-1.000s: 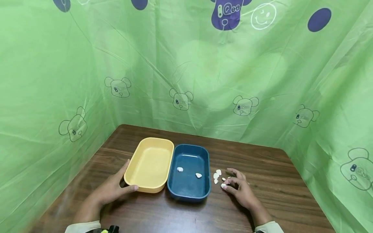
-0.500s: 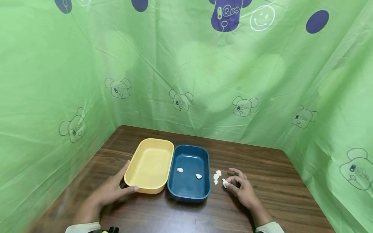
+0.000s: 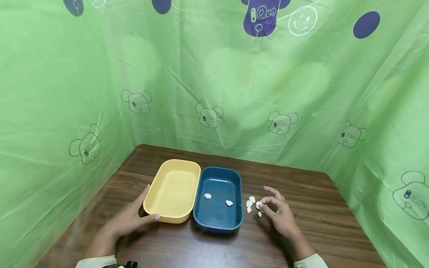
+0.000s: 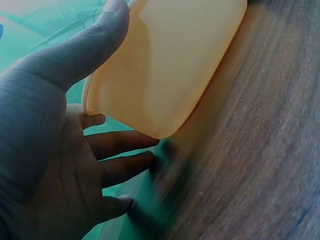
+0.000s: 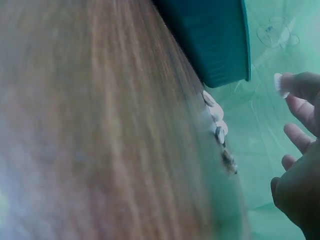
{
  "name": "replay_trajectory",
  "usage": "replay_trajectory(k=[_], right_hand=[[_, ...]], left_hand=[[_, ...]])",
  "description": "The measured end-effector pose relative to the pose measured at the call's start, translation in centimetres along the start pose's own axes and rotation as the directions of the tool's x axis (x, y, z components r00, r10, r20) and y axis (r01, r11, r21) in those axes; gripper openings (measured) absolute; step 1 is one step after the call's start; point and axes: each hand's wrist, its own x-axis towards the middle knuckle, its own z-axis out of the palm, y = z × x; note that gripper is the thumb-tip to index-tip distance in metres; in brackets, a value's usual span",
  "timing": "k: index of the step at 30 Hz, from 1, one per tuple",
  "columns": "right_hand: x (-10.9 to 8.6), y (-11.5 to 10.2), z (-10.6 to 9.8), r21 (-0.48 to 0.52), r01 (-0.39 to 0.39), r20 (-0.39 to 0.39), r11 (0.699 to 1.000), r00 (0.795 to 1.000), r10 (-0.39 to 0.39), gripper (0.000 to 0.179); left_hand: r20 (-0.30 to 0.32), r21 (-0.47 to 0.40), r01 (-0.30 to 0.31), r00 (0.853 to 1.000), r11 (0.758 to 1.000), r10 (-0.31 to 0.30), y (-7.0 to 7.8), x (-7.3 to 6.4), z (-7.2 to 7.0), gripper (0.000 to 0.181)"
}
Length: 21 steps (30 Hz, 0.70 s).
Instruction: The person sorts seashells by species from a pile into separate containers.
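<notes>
My right hand (image 3: 282, 216) is at the right of the blue container (image 3: 218, 227). Its thumb and index finger pinch a small white seashell (image 3: 259, 205), whose ridged edge (image 5: 279, 85) shows in the right wrist view. Several loose seashells (image 3: 249, 203) lie on the table between that hand and the container, and another shell (image 3: 259, 214) is just below the fingertips. Two more white shells (image 3: 229, 203) lie inside the blue container. At the yellow container (image 3: 172, 219), my left hand (image 3: 129, 217) touches the near left corner, thumb along the rim (image 4: 117, 20) and fingers extended.
The yellow and blue containers stand side by side on a brown wooden table (image 3: 301, 193). A green printed cloth (image 3: 241, 82) encloses the back and both sides of the table.
My right hand lifts slightly, with a shell between thumb and index finger; a shell below the fingertips is now visible. The left hand and both containers stay in place.
</notes>
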Motion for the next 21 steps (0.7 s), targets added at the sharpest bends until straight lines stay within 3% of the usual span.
replay_trajectory(k=[13,21], right_hand=[[1.6,-3.2,1.6,0.023,0.043,0.017,0.999,0.999,-0.044,0.006],[2.2,-4.7,3.4,0.093,0.086,0.004,0.992,0.996,-0.087,0.008]], left_hand=[[-0.010,-0.018,-0.015,1.000,1.000,0.015,-0.3,0.1,0.1,0.123],[-0.003,0.002,-0.009,1.000,1.000,0.009,-0.3,0.1,0.0,0.122]])
